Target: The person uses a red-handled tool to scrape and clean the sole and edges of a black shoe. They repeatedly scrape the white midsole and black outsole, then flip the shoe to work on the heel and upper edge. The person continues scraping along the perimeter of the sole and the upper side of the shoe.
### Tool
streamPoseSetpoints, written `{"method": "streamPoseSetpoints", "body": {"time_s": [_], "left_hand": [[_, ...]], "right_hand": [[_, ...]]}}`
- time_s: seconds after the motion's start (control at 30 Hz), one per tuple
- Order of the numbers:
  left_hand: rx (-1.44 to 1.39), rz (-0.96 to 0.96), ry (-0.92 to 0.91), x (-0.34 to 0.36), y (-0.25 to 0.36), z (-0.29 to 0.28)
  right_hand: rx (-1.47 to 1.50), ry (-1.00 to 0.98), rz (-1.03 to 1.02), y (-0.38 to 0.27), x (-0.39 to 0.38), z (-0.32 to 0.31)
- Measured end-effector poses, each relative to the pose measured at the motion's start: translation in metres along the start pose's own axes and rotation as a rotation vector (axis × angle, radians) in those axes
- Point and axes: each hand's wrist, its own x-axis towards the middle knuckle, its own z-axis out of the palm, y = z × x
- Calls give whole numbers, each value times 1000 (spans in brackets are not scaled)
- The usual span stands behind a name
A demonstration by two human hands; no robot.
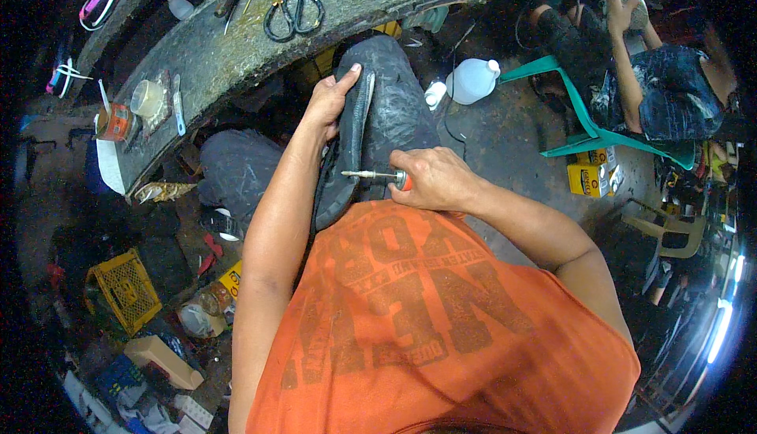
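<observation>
My left hand is closed around a black shoe lying along my lap, thumb up near its far end. The grey edge of its sole faces right. In my right hand is an awl with an orange-red handle, fingers wrapped round that handle. Its thin metal shaft points left, and the tip shows over or close to the shoe's near part; whether it touches I cannot tell.
A curved, worn bench ahead bears black-handled scissors, a knife, a clear tub and an orange-brown can. A white jug and a green chair stand right, near another person. A yellow crate lies left.
</observation>
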Motion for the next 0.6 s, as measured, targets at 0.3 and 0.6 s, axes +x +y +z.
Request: {"method": "streamPoseSetpoints", "body": {"time_s": [0.3,0.6], "left_hand": [[-59,-37,-14,0,2,-1],[-41,-40,-60,-2,9,-7]], "right_hand": [[49,17,-21,-1,-1,4],[89,147,135,1,20,-13]]}}
